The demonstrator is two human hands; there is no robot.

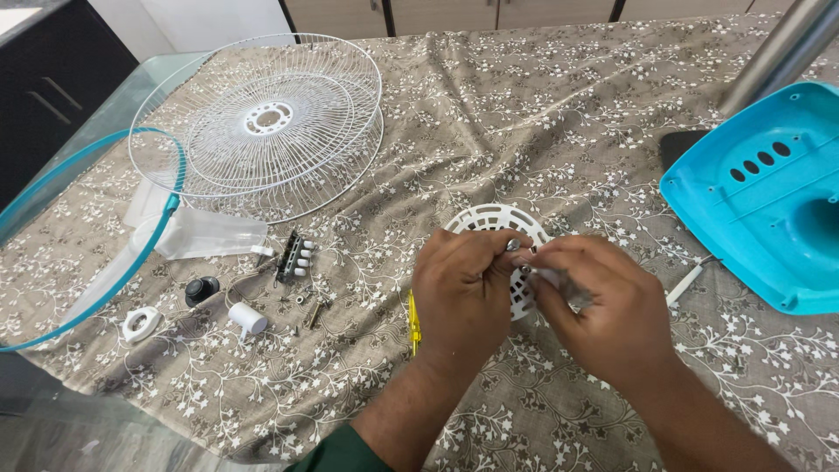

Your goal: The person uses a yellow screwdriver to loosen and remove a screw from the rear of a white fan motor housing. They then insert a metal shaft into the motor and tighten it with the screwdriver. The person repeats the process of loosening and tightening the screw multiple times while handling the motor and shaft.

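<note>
over the white grille (489, 220), both hands (524, 293) pinch together.

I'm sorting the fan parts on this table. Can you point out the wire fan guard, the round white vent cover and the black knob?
Wire fan guard (266, 118): head view, on its white centre hub.
Round white vent cover (489, 218): head view, on its upper slotted part above the hands.
Black knob (202, 289): head view, on its top.
</note>
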